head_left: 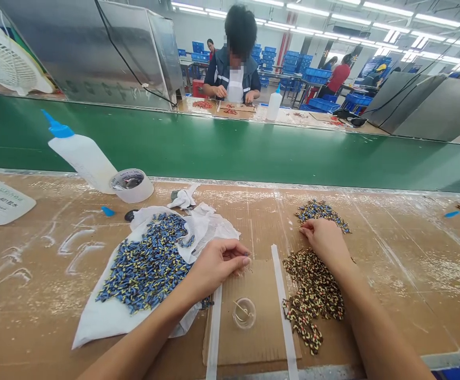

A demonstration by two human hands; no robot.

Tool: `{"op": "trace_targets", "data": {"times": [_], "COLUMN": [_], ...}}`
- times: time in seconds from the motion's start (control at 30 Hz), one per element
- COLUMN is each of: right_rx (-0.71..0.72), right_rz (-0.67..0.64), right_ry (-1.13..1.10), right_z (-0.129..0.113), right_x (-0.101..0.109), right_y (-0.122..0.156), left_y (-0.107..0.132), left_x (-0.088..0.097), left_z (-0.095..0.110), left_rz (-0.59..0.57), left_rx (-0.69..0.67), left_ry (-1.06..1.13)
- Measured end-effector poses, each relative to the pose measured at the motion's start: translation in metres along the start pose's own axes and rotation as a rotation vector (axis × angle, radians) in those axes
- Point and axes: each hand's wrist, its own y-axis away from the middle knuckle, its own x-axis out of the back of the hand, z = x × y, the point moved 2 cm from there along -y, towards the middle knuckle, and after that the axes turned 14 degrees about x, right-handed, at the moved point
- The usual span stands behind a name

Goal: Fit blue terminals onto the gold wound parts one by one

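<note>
My left hand hovers above the top of a taped cardboard piece, thumb and fingertips nearly together on something too small to make out. Left of it, a heap of small blue, black and yellow pieces lies on a white cloth. My right hand is closed in a pinch between two piles; its fingertips hide whatever is in them. Beyond it sits a smaller pile of blue and yellow pieces. Nearer lies a pile of brown and cream pieces. A small clear cup with a thin stick stands on the cardboard.
A squeeze bottle with a blue nozzle leans beside a tape roll. Behind runs a green conveyor belt, with a co-worker seated across it. Metal housings and a white fan stand beyond.
</note>
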Motion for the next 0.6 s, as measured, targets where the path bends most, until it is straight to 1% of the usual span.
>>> {"op": "trace_targets", "data": {"times": [0.17,0.4,0.47,0.53,0.57,0.6], "right_rx": [0.009,0.019,0.026,0.06,0.087,0.118], "right_rz": [0.012,0.001,-0.001,0.006,0.016,0.032], "right_ry": [0.008,-0.085,-0.121,-0.242,-0.364,-0.532], "right_z": [-0.005,0.006,0.005,-0.005,-0.014,-0.026], "right_x": [0.003,0.002,0.001,0.001,0.001,0.002], "right_y": [0.003,0.003,0.003,0.005,0.007,0.01], "left_y": [0.004,0.006,0.007,0.008,0.009,0.009], "left_x": [0.0,0.0,0.0,-0.001,-0.002,-0.002], "left_z": [0.005,0.008,0.008,0.008,0.008,0.008], "left_rz": [0.003,-0.002,-0.007,-0.01,-0.006,0.002], "left_rx": [-0.022,-0.006,-0.02,-0.041,-0.049,-0.053], "left_ry": [-0.016,-0.002,0.008,0.011,0.005,-0.005]}}
